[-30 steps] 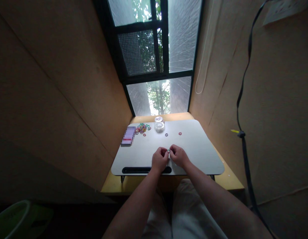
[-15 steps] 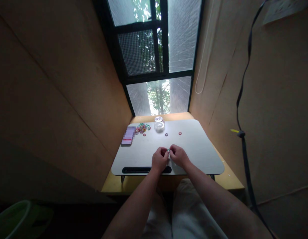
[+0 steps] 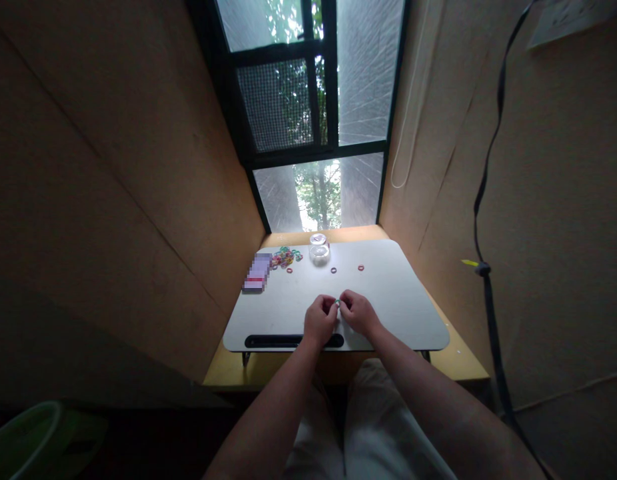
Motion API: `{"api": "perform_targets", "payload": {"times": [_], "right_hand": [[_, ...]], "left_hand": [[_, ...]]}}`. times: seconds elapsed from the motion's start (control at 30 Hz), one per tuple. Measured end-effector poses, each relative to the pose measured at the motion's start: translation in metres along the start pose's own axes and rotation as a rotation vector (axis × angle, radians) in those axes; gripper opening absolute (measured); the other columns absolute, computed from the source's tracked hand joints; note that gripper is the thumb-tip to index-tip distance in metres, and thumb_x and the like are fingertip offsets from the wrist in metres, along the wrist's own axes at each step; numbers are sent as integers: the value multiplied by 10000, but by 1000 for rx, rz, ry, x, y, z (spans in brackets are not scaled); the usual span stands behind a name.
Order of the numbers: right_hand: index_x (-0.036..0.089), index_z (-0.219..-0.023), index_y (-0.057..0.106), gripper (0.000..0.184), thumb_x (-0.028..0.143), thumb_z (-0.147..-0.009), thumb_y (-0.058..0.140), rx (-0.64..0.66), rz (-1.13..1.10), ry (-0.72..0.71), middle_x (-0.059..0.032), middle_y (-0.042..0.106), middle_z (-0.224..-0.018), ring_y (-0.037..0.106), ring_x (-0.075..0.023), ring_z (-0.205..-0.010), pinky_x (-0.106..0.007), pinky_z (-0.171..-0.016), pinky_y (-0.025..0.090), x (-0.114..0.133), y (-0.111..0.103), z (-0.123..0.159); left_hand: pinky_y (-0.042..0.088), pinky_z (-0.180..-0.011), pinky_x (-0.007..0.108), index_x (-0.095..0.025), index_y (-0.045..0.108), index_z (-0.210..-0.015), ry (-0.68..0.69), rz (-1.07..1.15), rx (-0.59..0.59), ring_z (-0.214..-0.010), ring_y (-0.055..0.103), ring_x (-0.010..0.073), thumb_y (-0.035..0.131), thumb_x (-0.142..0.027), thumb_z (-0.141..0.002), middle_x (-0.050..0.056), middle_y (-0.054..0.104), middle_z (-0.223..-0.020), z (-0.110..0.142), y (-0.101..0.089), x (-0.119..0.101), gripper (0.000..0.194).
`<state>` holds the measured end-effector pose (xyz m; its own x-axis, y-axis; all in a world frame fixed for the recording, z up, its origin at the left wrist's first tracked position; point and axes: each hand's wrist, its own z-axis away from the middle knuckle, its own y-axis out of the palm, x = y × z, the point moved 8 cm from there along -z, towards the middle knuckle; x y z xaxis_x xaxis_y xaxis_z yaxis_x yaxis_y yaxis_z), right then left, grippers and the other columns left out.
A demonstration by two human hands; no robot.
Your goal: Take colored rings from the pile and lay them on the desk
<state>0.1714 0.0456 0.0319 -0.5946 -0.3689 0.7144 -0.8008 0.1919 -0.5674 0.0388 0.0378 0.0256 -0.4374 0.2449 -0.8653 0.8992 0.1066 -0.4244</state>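
Left hand and right hand were closed, fingertips pinching one small green ring. Ring looked light, probably soft and bendy, easy to drop; opposite edges seemed the best hold. It sat between both hands, over the white table. Beyond the hands lay a purple ring and red ring, apart; then ring pile leftward, clear jar.

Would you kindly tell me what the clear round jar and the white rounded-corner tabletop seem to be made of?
Clear round jar: glossy glass or plastic, as light passes through it and glints; which one stays open. White rounded-corner tabletop: probably laminated board, smooth and satin, given its even colour and soft sheen.
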Motion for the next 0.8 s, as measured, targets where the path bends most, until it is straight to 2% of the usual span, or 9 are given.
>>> {"api": "perform_targets", "payload": {"times": [0.43, 0.8], "right_hand": [[192, -687, 523, 95, 217, -769, 482, 5, 13, -9, 20, 533, -601, 453, -114, -560, -225, -555, 323, 1, 0, 0], [194, -733, 534, 110, 227, -805, 458, 30, 13, 1, 8, 562, -640, 482, -127, -593, -229, -582, 343, 0, 1, 0]], "left_hand": [[417, -625, 244, -181, 606, -858, 16, 6, -1, -639, 560, 114, 550, -335, -792, -3, 633, -720, -1, 0, -1, 176], [432, -643, 245, -173, 594, -891, -9, 59, -54, -661, 563, 118, 540, -336, -801, 10, 630, -749, -2, -2, 5, 193]]}}
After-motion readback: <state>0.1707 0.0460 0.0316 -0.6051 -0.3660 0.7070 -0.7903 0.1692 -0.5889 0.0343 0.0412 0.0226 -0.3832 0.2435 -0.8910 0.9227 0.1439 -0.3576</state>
